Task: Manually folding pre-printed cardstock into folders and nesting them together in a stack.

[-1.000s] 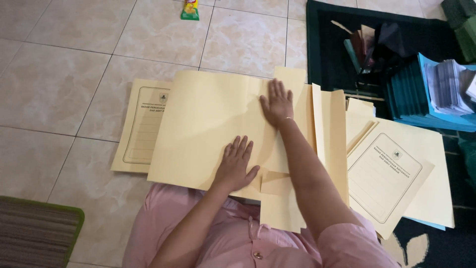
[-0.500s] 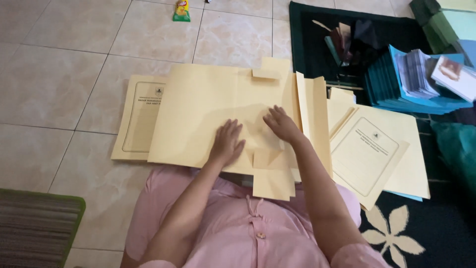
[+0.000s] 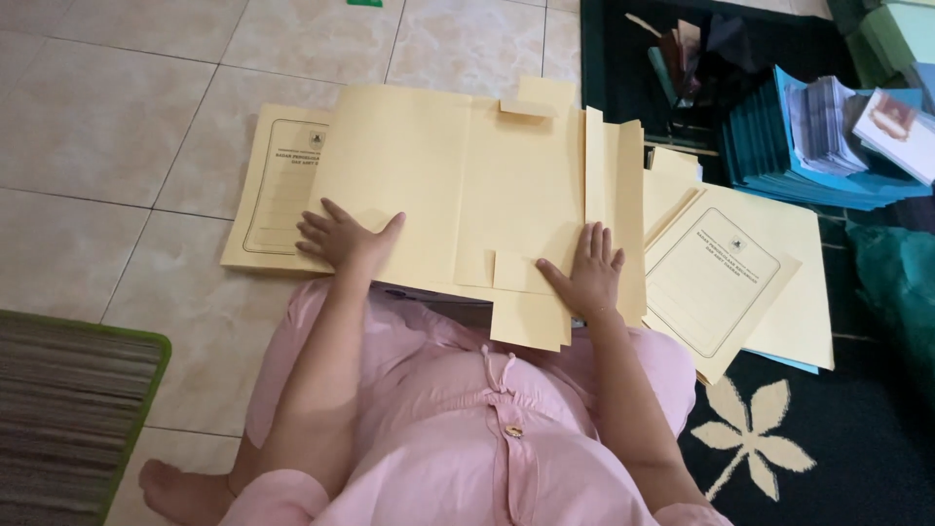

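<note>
Manila-yellow, the unfolded folder lies flat on the tiled floor under both palms — left hand spread open on its near left edge, right hand flat, fingers apart, beside a folded flap. Printed folders lie just right of the right hand.

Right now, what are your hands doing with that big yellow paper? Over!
Left hand flat on unfolded cream folder, fingers spread. Right hand pressing its bottom flap. Printed folders stacked alongside, nothing blocking.
</note>
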